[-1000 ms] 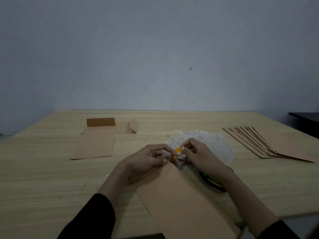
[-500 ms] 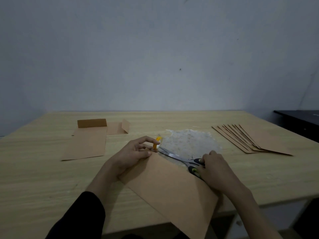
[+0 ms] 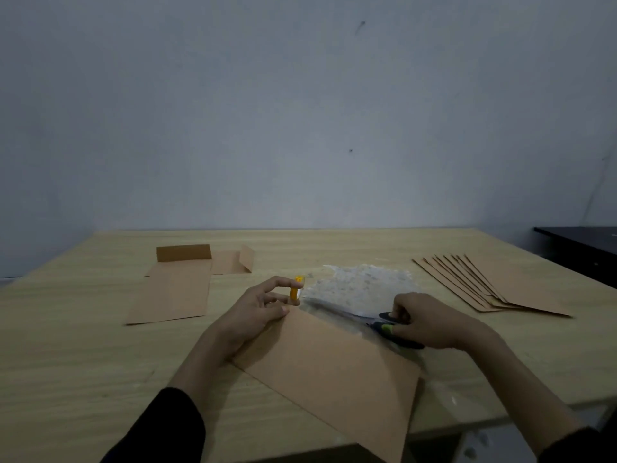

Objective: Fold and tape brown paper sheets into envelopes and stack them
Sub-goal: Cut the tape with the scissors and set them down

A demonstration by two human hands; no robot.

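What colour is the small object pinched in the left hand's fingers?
The small object is orange-yellow, in the head view.

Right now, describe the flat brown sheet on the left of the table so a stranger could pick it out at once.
On the wooden table, look to the far left. Two brown pieces lie there; take the long sheet running toward you. A flap stands up across its far end, while the short piece beside it has its flap at the right side.

desk [image 3: 83, 345]: pale wood grain, matt
envelope [image 3: 334, 372]: brown paper, matt, smooth
scissors [image 3: 362, 315]: shiny metal blades, black plastic handles
sheet [image 3: 360, 282]: clear plastic, crinkled, glossy
orange piece [image 3: 295, 290]: plastic-looking
sleeve [image 3: 160, 429]: black cloth, matt
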